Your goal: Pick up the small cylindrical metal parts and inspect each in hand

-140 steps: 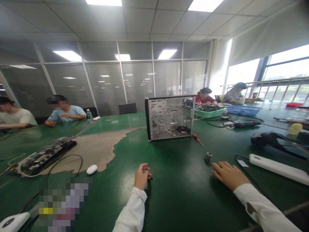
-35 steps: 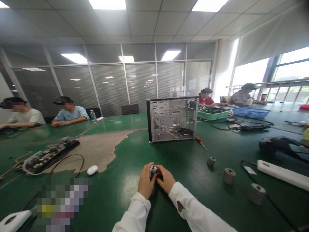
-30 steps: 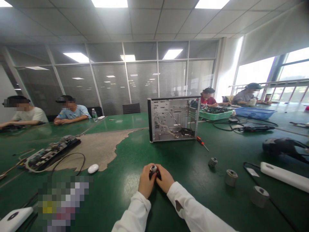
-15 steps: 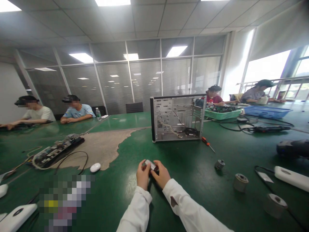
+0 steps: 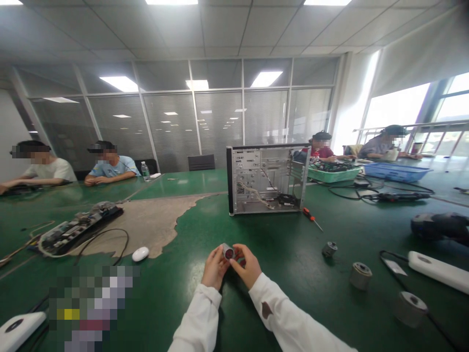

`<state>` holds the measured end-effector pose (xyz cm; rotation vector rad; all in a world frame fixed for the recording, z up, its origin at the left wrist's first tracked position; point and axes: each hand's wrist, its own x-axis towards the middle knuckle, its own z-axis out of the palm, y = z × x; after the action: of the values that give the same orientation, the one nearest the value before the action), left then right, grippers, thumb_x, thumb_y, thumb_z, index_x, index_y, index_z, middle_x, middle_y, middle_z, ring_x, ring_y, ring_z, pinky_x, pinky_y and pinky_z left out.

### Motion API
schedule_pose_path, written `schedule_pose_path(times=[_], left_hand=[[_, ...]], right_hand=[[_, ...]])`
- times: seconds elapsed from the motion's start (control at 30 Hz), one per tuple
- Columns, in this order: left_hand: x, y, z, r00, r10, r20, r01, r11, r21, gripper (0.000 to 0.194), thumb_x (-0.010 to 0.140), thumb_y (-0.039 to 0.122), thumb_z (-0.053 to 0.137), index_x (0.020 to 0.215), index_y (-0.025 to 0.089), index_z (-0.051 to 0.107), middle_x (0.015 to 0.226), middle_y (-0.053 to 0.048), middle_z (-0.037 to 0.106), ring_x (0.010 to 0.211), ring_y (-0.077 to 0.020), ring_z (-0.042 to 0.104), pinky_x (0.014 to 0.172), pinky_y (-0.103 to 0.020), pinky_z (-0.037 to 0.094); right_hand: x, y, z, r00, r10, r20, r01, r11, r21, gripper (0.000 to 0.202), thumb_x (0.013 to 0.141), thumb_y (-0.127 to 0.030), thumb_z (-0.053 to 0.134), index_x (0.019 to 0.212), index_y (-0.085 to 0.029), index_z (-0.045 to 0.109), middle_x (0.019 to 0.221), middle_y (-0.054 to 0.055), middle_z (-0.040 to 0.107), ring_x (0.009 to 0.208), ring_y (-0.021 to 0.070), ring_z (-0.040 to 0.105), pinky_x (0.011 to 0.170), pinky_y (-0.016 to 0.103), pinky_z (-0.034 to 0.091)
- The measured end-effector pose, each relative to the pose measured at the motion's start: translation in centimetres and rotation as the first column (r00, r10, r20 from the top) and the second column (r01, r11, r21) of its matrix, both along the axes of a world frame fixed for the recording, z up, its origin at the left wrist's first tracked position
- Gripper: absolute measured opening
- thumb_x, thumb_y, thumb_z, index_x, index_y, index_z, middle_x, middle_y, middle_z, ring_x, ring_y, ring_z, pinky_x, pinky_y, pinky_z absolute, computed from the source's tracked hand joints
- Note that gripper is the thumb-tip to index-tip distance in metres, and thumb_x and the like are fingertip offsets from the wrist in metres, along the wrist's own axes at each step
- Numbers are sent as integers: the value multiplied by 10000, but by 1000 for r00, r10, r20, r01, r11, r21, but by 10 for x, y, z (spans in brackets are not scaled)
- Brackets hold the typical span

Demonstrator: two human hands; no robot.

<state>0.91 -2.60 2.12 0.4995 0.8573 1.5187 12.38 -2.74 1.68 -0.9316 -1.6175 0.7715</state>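
Observation:
Between my two hands is a small silver metal cylinder [image 5: 226, 250], tilted so that its round end with a dark reddish centre faces me. My left hand [image 5: 214, 268] is closed on its left side, thumb and fingers around the body. From the right, my right hand [image 5: 248, 265] pinches it near the round end with thumb and fingertips. Both hands are over the green table, in front of an open computer case [image 5: 267, 181]. To the right are three more metal cylinders of rising size: a small one [image 5: 330, 249], a middle one [image 5: 360, 276] and a large one [image 5: 411, 309].
A red-handled screwdriver [image 5: 312, 219] lies by the case. Left are a white mouse [image 5: 140, 253] and a circuit board assembly [image 5: 82, 225] with cables. A green basket [image 5: 334, 175], a blue basket [image 5: 397, 172] and a white power strip [image 5: 437, 270] stand right. Several people sit around the table.
The cylinder has been turned in my hands, so its round end now faces me. My right fingers have shifted along it. The view has swung slightly to the right.

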Motion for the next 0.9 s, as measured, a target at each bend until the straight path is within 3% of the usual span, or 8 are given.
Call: schedule_pose_path(times=[0.3, 0.53, 0.9], left_hand=[[7, -7, 2, 987, -109, 119, 118, 990, -74, 230, 698, 304, 593, 762, 90, 537, 636, -74, 621, 541, -112, 597, 513, -181, 497], [7, -12, 4, 978, -192, 82, 193, 981, -4, 237, 693, 305, 599, 796, 104, 527, 649, -64, 620, 533, -103, 587, 502, -187, 494], [8, -17, 7, 941, -329, 75, 328, 944, 27, 288, 704, 295, 589, 877, 72, 535, 747, -106, 625, 627, -134, 612, 615, -233, 506]], right_hand=[[-2, 6, -11, 956, 106, -274, -175, 955, -241, 490, 597, -324, 621, 1050, -212, 474, 1027, 71, 546, 694, 141, 550, 522, 254, 437], [0, 7, -8, 880, 156, -448, -316, 897, -309, 458, 576, -378, 643, 978, -197, 520, 808, 46, 614, 646, 155, 551, 446, 226, 395], [-4, 11, -9, 827, 12, -563, -268, 888, -374, 453, 515, -468, 659, 848, -181, 551, 669, 28, 608, 564, 148, 556, 431, 225, 385]])
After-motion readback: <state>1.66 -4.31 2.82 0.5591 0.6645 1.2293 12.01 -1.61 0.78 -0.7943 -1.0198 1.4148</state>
